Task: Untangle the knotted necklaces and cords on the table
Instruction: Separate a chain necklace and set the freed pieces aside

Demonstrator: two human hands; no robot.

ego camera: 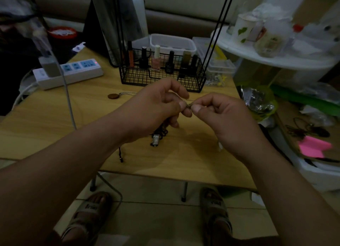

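Knotted cords [163,132] hang in a dark bunch from under the left hand [158,106] down to the wooden table [55,135]. A small silver pendant [156,140] lies there, just below that hand's curled lower fingers. One loose cord end [120,156] trails out nearer than the left wrist, close to the table's front edge. Both hands hover together above the tabletop, thumbs nearly touching. The left hand pinches a tiny metal piece [189,106] between thumb and forefinger. The right hand [222,117] pinches the same piece from the other side, its other fingers curled in. A thin chain [189,99] runs from the pinch just behind the right forefinger; where it ends cannot be made out. Beyond the left hand and a little to its left, a round brown pendant [113,96] lies flat on the table, with a silver chain [127,93] leading from it toward the left knuckles. Just past both hands stands a black wire basket [132,76] holding upright nail polish bottles [156,62]. Farther off, to the left of the left hand, sits a white power strip [73,74] with a plug in it. Behind the basket is a white plastic box [173,41].
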